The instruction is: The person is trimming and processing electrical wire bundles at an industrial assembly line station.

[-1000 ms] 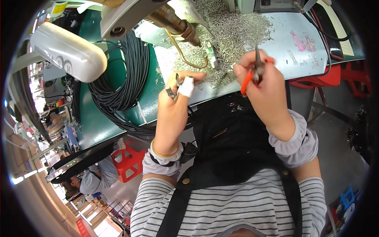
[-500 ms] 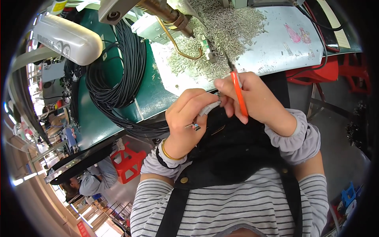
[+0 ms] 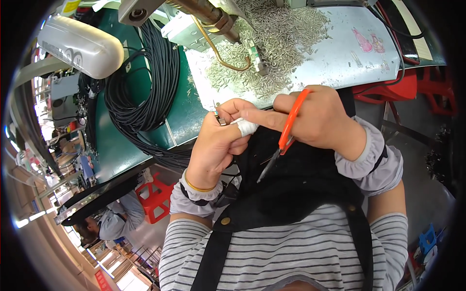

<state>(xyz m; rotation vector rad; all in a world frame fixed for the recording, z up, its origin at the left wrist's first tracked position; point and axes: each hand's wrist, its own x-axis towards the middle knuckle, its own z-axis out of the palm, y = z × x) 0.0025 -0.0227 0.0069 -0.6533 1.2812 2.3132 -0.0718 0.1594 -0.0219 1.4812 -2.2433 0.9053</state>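
Observation:
My left hand (image 3: pixel 213 140) is closed, palm turned up, with a small metal connector (image 3: pixel 221 120) that shows a bit of green pinched at the fingertips. White tape (image 3: pixel 247 127) wraps its thumb. Fingers of my right hand (image 3: pixel 310 119) reach to the taped thumb and appear to touch it. Across the right palm lies a hand tool with orange handles (image 3: pixel 293 116), its narrow dark tip pointing down and left over my black apron (image 3: pixel 301 184). Whether the tool is pliers or snips I cannot tell.
A coil of black cable (image 3: pixel 114 102) lies on the green table (image 3: pixel 182 114). Many small metal pieces (image 3: pixel 291 39) are heaped on a white sheet (image 3: pixel 340 63) under a machine with a metal shaft (image 3: pixel 221 24). Red stools (image 3: pixel 158 196) stand around, and another person (image 3: pixel 121 218) sits at left.
My left hand has turned over, bringing the connector up beside its fingertips. The orange-handled tool has swung in my right hand, its tip now pointing down toward the apron instead of up at the heap.

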